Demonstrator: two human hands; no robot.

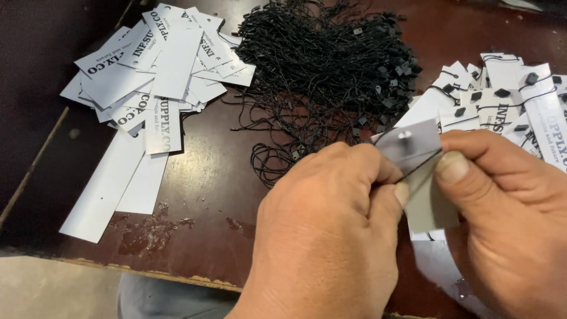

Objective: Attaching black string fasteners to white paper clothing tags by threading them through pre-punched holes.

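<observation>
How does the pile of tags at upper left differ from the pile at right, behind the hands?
The left pile of tags carries no strings; the right pile of tags has black strings and small black clasps threaded on. The left pile lies fanned loosely, with two plain tags apart below it; the right pile overlaps in a tighter row. Both hold long white card tags with dark print, on the same dark table.

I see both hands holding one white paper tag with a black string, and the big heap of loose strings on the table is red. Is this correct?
Not quite: in the head view the heap of loose strings is black, not red. The rest holds: the left hand and right hand hold one white tag with a black string.
</observation>
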